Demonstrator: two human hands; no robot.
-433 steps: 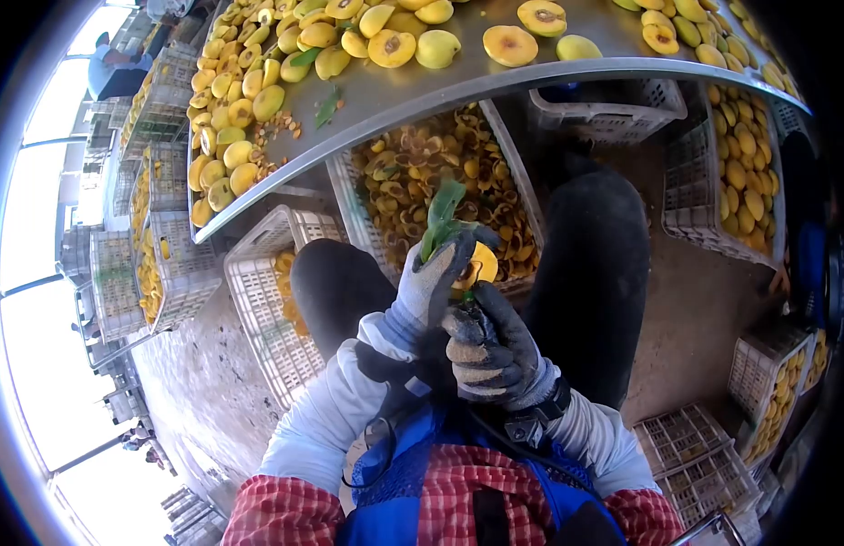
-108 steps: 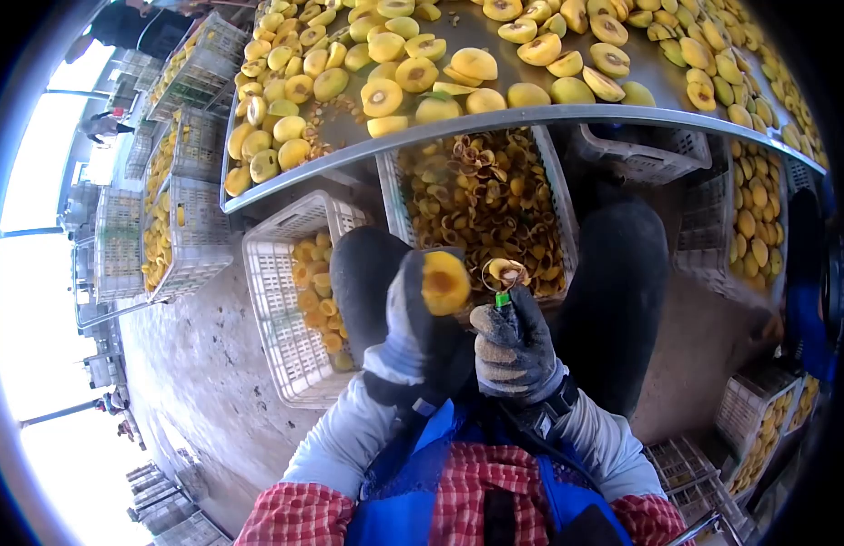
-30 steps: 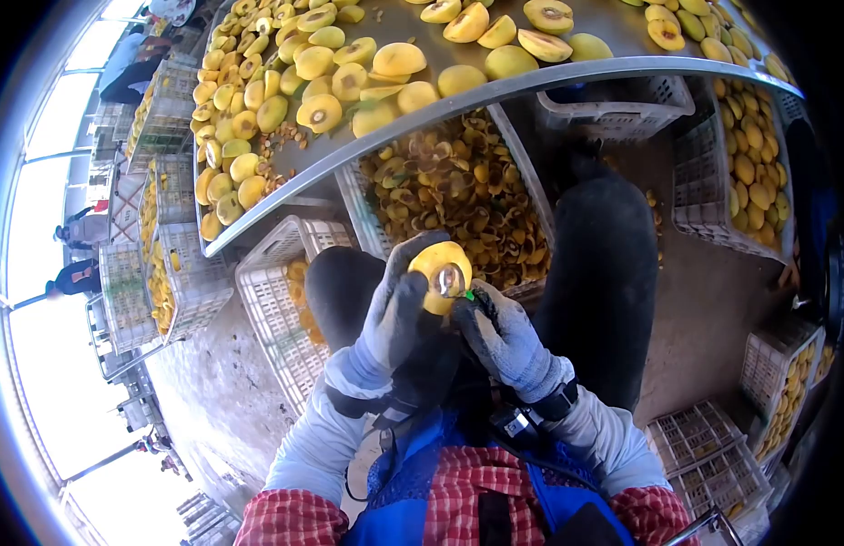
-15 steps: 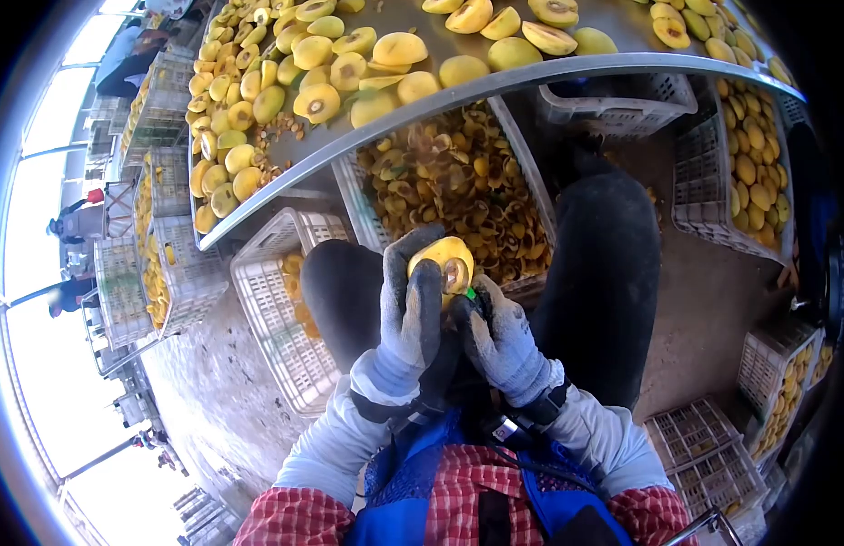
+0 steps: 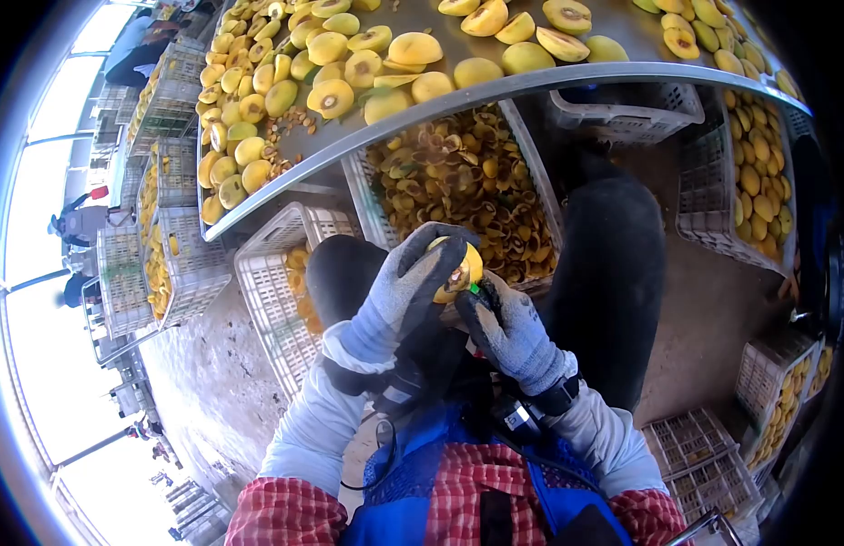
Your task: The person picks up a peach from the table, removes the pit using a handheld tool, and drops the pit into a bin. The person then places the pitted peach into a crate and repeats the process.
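Observation:
My left hand [image 5: 405,284], in a grey glove, is wrapped around a yellow fruit half [image 5: 459,271] held above my lap, its cut face and brown pit turned toward my right hand. My right hand [image 5: 507,329], also gloved, grips a small pitting tool with a green handle [image 5: 475,289], its tip set against the fruit's pit. Both hands are close together between my knees, over the crate of pits and scraps [image 5: 458,182].
A steel table [image 5: 495,86] curves across the top, covered with whole and halved yellow fruit [image 5: 331,96]. White plastic crates [image 5: 272,300] with fruit stand under and around it, more crates [image 5: 754,173] at right. People stand far left.
Since 3.6 s ago I have taken a new fruit half and set the tool to its pit. In the last second my left hand rolled over the fruit, covering more of it.

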